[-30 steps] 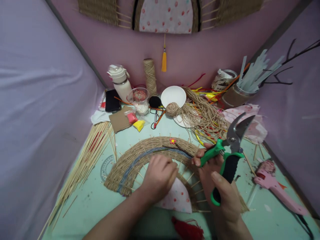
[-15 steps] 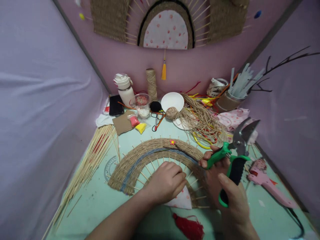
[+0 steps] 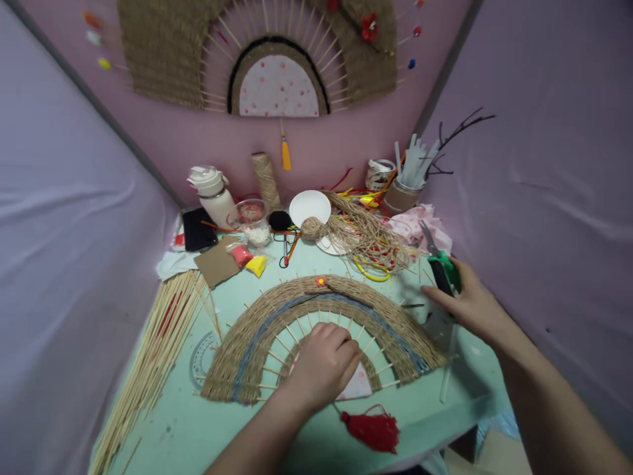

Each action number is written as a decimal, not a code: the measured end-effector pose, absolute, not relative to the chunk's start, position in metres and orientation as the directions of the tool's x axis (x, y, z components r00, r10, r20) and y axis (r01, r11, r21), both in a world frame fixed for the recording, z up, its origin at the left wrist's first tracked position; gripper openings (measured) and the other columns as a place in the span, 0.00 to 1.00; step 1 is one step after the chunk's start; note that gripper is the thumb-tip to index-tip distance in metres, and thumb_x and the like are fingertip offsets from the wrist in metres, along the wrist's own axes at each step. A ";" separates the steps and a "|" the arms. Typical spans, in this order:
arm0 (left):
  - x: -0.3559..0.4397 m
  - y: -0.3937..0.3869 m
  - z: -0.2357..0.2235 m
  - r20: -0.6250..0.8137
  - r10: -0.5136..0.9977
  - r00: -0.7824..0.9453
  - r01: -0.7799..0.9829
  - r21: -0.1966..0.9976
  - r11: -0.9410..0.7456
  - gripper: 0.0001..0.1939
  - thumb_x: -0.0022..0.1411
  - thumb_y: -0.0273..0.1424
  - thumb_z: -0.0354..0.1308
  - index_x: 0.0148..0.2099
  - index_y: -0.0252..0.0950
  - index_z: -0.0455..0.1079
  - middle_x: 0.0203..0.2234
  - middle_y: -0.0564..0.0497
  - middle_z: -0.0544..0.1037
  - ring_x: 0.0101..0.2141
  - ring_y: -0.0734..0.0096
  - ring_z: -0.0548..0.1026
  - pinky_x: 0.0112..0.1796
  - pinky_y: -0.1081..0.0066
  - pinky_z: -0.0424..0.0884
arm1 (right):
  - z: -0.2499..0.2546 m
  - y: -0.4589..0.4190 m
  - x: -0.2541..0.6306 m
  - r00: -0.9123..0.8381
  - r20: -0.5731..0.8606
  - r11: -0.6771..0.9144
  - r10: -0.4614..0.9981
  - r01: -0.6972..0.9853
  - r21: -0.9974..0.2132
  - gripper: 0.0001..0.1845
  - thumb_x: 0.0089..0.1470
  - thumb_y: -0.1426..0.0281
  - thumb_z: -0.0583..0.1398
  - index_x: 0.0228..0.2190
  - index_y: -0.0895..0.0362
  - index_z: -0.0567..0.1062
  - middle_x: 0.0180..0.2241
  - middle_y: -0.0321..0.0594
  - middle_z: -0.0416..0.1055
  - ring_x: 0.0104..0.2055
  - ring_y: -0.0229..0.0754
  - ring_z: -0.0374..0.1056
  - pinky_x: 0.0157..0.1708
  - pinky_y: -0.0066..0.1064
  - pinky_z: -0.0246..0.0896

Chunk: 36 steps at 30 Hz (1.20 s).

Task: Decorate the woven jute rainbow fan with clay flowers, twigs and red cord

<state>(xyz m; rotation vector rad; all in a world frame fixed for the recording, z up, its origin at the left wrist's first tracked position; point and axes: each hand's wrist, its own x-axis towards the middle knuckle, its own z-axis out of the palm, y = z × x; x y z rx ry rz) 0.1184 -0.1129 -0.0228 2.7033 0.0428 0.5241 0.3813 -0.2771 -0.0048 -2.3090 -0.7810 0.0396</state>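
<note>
A half-round woven fan [image 3: 232, 343] of brown cord with a blue band lies on the table. On its upper rim sit a small pink flower with a yellow middle [image 3: 320, 282] and a thin dark twig [image 3: 346, 295]. My left hand [image 3: 329, 359] is closed over the fan's inner ribs and dotted cloth centre [image 3: 359, 384]; what its fingers hold, if anything, is hidden. At the right, beyond the fan's end, my right hand [image 3: 467, 297] grips green-handled pruning shears [image 3: 444, 267], blades pointing away. A red tassel [image 3: 370, 430] rests below the fan.
Thin bamboo sticks [image 3: 143, 369] and a protractor [image 3: 202, 356] lie left. Behind stand a white bottle [image 3: 212, 198], a twine spool [image 3: 266, 181], a bead cup [image 3: 256, 227] and a jar of glue sticks [image 3: 403, 196]. Loose twine [image 3: 368, 231] spreads near a white dish [image 3: 310, 206].
My right hand has carried the pruning shears away from the fan's right side towards the table's right edge. My left hand stays over the fan's centre. The camera view has shifted.
</note>
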 end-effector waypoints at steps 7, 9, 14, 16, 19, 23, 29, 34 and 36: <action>0.119 -0.113 -0.026 0.348 0.111 0.931 -0.042 0.402 -0.915 0.11 0.69 0.29 0.50 0.37 0.35 0.73 0.30 0.48 0.75 0.34 0.64 0.71 0.37 0.62 0.67 | -0.006 -0.240 0.402 0.905 0.070 -0.728 0.420 0.382 -0.569 0.40 0.42 0.49 0.63 0.52 0.60 0.68 0.44 0.55 0.74 0.43 0.59 0.71 0.41 0.46 0.66; 0.120 -0.111 -0.028 0.348 0.116 0.930 -0.036 0.402 -0.915 0.11 0.69 0.28 0.49 0.37 0.35 0.73 0.30 0.48 0.75 0.34 0.63 0.71 0.37 0.62 0.67 | -0.009 -0.229 0.403 0.910 0.072 -0.731 0.408 0.373 -0.572 0.40 0.43 0.49 0.62 0.53 0.59 0.68 0.45 0.55 0.74 0.44 0.59 0.71 0.42 0.46 0.66; 0.119 -0.109 -0.027 0.331 0.115 0.937 -0.024 0.389 -0.921 0.11 0.69 0.28 0.50 0.36 0.35 0.73 0.30 0.48 0.75 0.34 0.63 0.71 0.37 0.62 0.67 | -0.011 -0.208 0.418 0.889 0.160 -0.756 0.429 0.450 -0.476 0.46 0.45 0.49 0.61 0.60 0.60 0.61 0.55 0.59 0.67 0.55 0.63 0.64 0.50 0.50 0.61; 0.118 -0.109 -0.025 0.327 0.110 0.939 -0.024 0.381 -0.924 0.12 0.69 0.28 0.50 0.36 0.35 0.73 0.30 0.48 0.75 0.34 0.63 0.71 0.37 0.62 0.67 | -0.010 -0.199 0.432 0.832 0.180 -0.734 0.524 0.549 -0.401 0.47 0.45 0.49 0.62 0.60 0.61 0.60 0.55 0.60 0.66 0.56 0.63 0.63 0.52 0.49 0.59; 0.117 -0.111 -0.022 0.328 0.108 0.939 -0.026 0.378 -0.926 0.12 0.69 0.29 0.50 0.36 0.36 0.73 0.30 0.48 0.75 0.34 0.64 0.71 0.37 0.62 0.67 | -0.010 -0.186 0.457 0.734 0.174 -0.681 0.657 0.676 -0.281 0.47 0.46 0.48 0.62 0.61 0.61 0.59 0.56 0.60 0.65 0.56 0.64 0.63 0.52 0.49 0.58; 0.116 -0.106 -0.022 0.355 0.230 0.906 0.084 0.381 -0.921 0.11 0.68 0.30 0.51 0.36 0.36 0.73 0.30 0.48 0.76 0.34 0.63 0.71 0.37 0.62 0.66 | -0.018 -0.169 0.474 0.689 0.110 -0.658 0.717 0.720 -0.221 0.49 0.46 0.46 0.63 0.61 0.61 0.60 0.56 0.61 0.65 0.54 0.64 0.64 0.52 0.49 0.59; 0.109 -0.066 -0.024 0.327 0.644 0.691 0.515 0.403 -0.757 0.09 0.65 0.26 0.53 0.40 0.36 0.74 0.35 0.45 0.77 0.39 0.57 0.73 0.41 0.59 0.68 | -0.032 -0.163 0.472 0.674 0.056 -0.652 0.737 0.730 -0.206 0.49 0.46 0.42 0.61 0.59 0.61 0.62 0.56 0.62 0.64 0.56 0.65 0.62 0.53 0.50 0.57; 0.105 -0.047 -0.029 0.270 0.702 0.660 0.594 0.385 -0.706 0.08 0.64 0.26 0.53 0.40 0.35 0.74 0.34 0.44 0.76 0.41 0.55 0.73 0.44 0.57 0.69 | -0.022 -0.176 0.460 0.654 0.137 -0.625 0.744 0.754 -0.201 0.51 0.46 0.42 0.61 0.61 0.63 0.61 0.62 0.62 0.58 0.62 0.67 0.56 0.59 0.52 0.51; 0.105 -0.048 -0.029 0.258 0.708 0.657 0.610 0.368 -0.701 0.08 0.63 0.27 0.53 0.39 0.36 0.74 0.34 0.45 0.75 0.41 0.55 0.72 0.44 0.57 0.70 | -0.014 -0.186 0.451 0.625 0.215 -0.587 0.750 0.779 -0.218 0.49 0.48 0.44 0.61 0.61 0.64 0.61 0.62 0.61 0.59 0.62 0.66 0.56 0.60 0.51 0.51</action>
